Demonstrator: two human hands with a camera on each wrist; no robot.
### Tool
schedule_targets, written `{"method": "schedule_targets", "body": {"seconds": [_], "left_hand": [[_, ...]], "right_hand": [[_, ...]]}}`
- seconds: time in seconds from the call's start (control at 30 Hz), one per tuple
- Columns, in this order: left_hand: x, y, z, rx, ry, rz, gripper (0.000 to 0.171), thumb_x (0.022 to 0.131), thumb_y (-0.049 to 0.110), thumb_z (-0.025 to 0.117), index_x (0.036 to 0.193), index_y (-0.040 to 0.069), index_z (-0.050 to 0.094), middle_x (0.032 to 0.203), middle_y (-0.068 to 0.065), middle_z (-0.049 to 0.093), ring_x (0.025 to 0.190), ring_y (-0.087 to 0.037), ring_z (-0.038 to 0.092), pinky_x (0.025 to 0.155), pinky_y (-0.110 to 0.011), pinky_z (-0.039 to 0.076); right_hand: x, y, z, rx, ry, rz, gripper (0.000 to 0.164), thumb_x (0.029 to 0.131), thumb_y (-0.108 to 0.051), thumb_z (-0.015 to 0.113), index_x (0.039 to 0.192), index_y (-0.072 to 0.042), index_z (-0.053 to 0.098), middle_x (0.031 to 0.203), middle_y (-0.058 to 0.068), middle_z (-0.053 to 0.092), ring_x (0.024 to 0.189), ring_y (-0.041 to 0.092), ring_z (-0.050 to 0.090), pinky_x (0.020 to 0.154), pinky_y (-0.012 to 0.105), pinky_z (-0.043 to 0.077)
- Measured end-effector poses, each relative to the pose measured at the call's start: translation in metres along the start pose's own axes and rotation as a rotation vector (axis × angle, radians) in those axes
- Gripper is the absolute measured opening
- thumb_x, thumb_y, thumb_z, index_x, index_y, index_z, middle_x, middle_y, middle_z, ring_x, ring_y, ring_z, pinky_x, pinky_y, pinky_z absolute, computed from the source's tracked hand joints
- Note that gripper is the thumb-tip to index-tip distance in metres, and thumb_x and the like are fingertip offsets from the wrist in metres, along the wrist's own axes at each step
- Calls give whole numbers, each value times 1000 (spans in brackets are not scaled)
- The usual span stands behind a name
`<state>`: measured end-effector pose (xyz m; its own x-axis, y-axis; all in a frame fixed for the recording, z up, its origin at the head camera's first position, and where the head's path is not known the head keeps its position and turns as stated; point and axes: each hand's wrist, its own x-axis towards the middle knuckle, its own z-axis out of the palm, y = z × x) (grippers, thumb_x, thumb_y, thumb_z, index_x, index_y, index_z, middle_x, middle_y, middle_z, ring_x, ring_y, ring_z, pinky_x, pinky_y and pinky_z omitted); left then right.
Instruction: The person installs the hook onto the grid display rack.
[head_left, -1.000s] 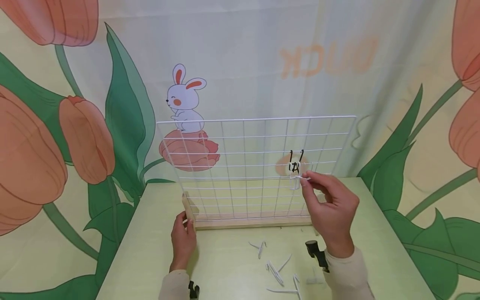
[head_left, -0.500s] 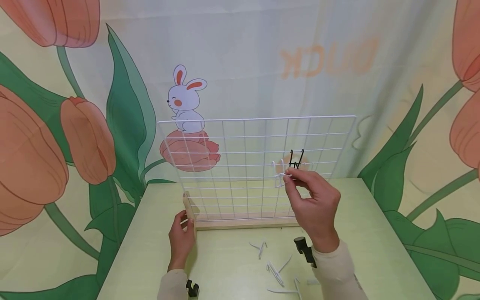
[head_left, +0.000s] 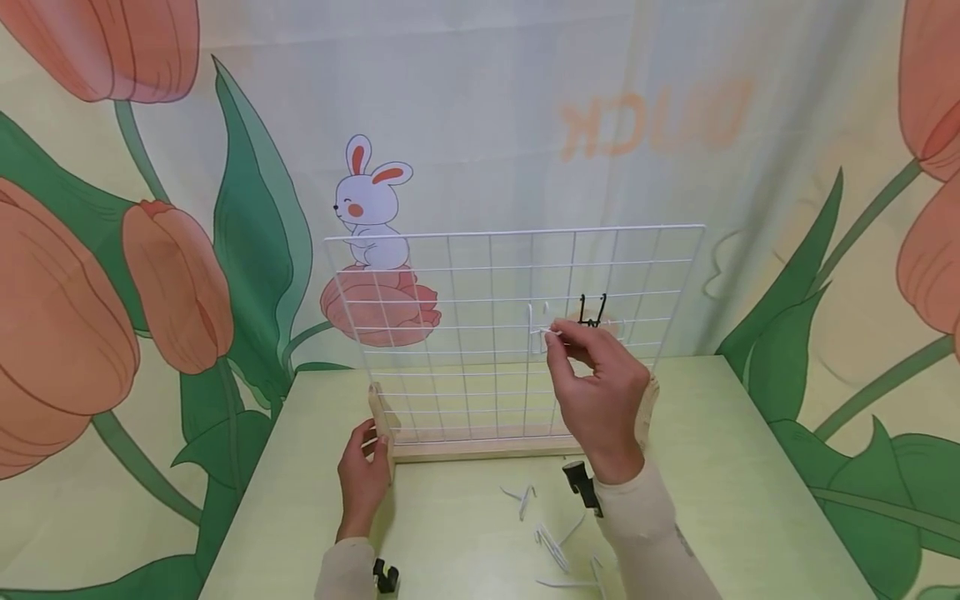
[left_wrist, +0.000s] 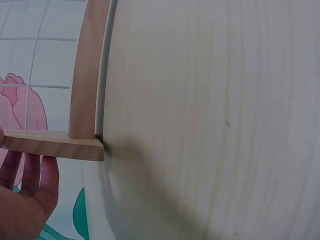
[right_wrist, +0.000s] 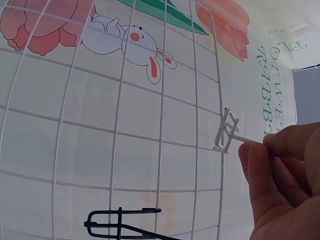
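A white wire grid panel [head_left: 480, 292] stands upright in a wooden base [head_left: 480, 450]. My left hand [head_left: 363, 475] holds the base's left end piece [left_wrist: 55, 146], with fingers [left_wrist: 49, 182] against one face of the wood. Between the thumb and fingers of my right hand [head_left: 600, 392] is the prong of a white wire hook [right_wrist: 227, 132]. Its two bent arms point up, overlapping the grid right of the middle in the head view. A black wire hook [head_left: 592, 312] hangs on the grid just right of it, partly hidden by my right hand in that view.
Several white wire hooks [head_left: 552, 547] lie on the pale table [head_left: 457, 533] in front of the base. A printed curtain [head_left: 480, 125] with tulips and a rabbit hangs close behind the grid.
My right hand has carried the white hook leftward and slightly up, away from the front of the black hook. The left hand stays at the base's end.
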<state>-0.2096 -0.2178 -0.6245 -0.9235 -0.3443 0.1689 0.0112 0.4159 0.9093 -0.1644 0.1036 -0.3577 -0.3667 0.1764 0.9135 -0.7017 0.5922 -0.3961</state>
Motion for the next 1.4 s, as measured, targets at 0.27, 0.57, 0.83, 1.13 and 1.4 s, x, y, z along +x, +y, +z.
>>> {"method": "schedule_targets", "body": {"seconds": [0.27,0.57,0.83,1.13,1.4], "left_hand": [[2,-4,0,-6,31,36,34,100,22,60,134,23,56,123,-7,66,109,-29,66,86,-50,55],[1,2,1,-1,39,51,34,99,19,61,133,21,57,120,-9,67,106,-30,68,84,-50,55],[0,5,1,-5,55,54,33,99,18,62,132,19,58,119,-11,68,104,-30,69,83,-49,55],[-2,2,1,-7,60,19,34,99,20,61,133,22,57,120,-8,67,106,-28,67,84,-48,55],[-2,0,3,-8,71,23,33,99,21,61,131,23,58,119,-7,67,105,-27,67,83,-46,54]], "right_hand": [[-1,6,20,30,-9,22,14,87,-8,75,100,-4,77,92,6,76,77,17,73,77,22,57],[-4,20,36,33,-15,40,15,87,-8,74,102,-6,77,92,7,75,77,17,73,73,30,59],[-3,25,45,30,-22,46,17,88,-9,74,104,-5,76,94,9,75,80,19,74,74,33,60],[-3,29,52,12,-36,43,17,89,-9,73,105,-4,76,95,10,75,79,20,74,75,34,60],[-4,31,53,-19,-56,32,18,90,-11,73,106,-4,76,97,10,75,81,20,74,75,34,60]]}}
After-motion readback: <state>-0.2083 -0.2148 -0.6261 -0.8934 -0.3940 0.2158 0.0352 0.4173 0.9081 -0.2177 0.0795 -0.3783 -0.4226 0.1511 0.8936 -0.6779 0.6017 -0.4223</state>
